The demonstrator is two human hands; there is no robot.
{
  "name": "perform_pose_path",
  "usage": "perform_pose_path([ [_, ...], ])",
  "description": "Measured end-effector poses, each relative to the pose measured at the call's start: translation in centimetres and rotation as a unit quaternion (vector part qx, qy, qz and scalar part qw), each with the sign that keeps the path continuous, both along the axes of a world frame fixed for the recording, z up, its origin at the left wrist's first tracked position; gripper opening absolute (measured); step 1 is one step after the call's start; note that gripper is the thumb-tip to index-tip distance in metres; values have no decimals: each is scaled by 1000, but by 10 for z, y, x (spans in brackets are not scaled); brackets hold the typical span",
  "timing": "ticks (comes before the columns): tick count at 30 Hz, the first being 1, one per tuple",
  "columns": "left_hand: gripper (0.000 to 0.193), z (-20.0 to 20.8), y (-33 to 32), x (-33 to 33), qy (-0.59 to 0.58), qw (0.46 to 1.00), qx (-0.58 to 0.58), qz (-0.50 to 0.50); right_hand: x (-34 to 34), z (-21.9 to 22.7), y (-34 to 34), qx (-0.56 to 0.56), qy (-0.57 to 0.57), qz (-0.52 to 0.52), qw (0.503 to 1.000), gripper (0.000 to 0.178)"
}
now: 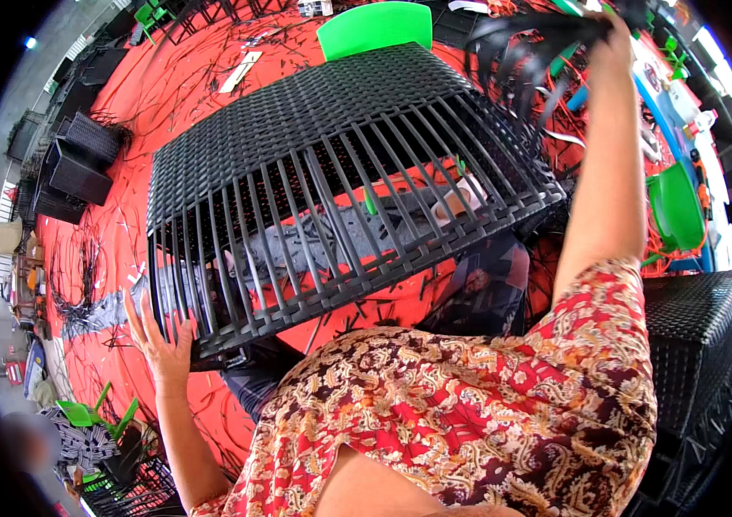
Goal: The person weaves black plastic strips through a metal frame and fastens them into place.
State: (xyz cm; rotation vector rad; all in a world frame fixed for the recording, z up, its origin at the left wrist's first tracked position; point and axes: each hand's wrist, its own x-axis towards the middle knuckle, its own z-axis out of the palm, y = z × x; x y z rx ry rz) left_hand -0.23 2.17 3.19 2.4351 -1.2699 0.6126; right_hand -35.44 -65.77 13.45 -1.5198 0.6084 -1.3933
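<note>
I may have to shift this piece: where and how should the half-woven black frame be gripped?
Probably grip the frame by both ends of its near rim, from the person's side: that woven band runs unbroken, while open gaps lie beyond. The left hand is at its left end.
</note>
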Motion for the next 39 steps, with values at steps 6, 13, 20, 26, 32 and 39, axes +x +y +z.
perform_pose_path([
  [6,63,8,6,-6,-4,996,27,-88,-174,-117,-57,218,-339,-97,910,15],
  [13,79,40,-66,-81,49,951,235,-195,-187,-145,-27,292,-367,-133,873,26],
  [20,64,22,-86,-85,23,950,247,-189,-131,-151,35,381,-401,-123,824,63],
  [26,68,20,-83,-83,41,947,247,-203,-118,-176,77,326,-344,18,880,90],
  [32,70,14,-91,-85,46,944,254,-204,-94,-207,139,439,-317,61,838,112],
  [39,82,7,-89,-83,50,940,262,-210,-97,-195,173,402,-337,80,848,107],
])
